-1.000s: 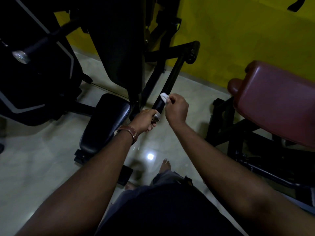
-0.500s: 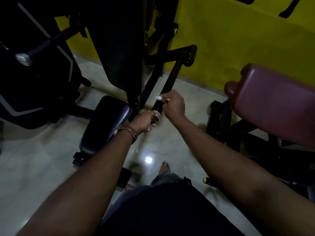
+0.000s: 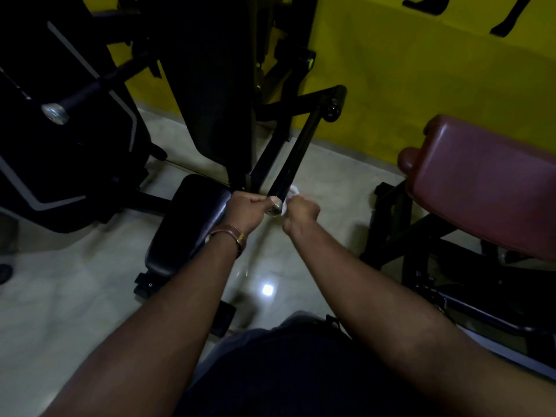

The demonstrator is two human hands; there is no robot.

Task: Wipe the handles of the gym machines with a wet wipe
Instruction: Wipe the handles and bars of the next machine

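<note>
Where glossy floor (image 3: pixel 75 296) meets yellow wall (image 3: pixel 406 70), left hand (image 3: pixel 245 210) fingers clamp handle (image 3: pixel 296 152), right hand (image 3: pixel 301 210) pinches wipe (image 3: pixel 293 191)

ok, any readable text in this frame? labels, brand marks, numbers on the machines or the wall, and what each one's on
None readable.
Yellow wall: black painted shapes at the top edge, cut off by the frame; cannot tell if they are letters.
Black machine on the left: grey stripes only, no lettering visible.
Handle, wet wipe, maroon pad, black seat, brown wrist strap: no text visible.
</note>
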